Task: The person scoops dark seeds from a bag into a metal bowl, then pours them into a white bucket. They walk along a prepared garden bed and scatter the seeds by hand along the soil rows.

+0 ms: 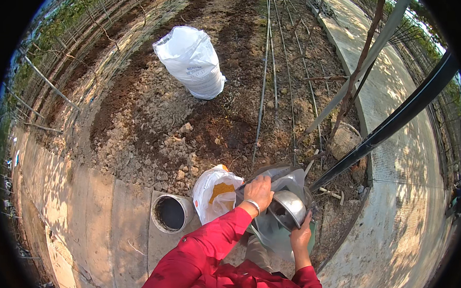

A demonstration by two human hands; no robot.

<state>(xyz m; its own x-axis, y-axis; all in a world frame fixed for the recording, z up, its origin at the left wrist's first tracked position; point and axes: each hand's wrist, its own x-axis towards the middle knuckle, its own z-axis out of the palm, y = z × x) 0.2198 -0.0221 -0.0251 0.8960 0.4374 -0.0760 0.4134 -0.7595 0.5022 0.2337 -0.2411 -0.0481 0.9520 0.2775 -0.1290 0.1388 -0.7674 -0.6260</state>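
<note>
My right hand [302, 236] grips the rim of a metal bowl [293, 206], which is tilted inside the mouth of a translucent plastic bag [271, 236]. Dark material shows in the bowl, though I cannot tell what it is. My left hand [257, 192], with a bracelet at the wrist, pinches the far left edge of the same bag beside the bowl. Left of that stands an open white bag [204, 195] holding yellow-brown granules [221, 190]. Next to it is a pale bucket [187, 207] with dark liquid [171, 213] inside.
A tall white sack [192, 64] bearing print stands on the soil beyond. A thick black pipe [384, 123] slants in from the right, near a pale post [360, 76]. Thin hoses [288, 72] run along the bed. Concrete paths [399, 167] flank it; a stone [344, 141] lies right.
</note>
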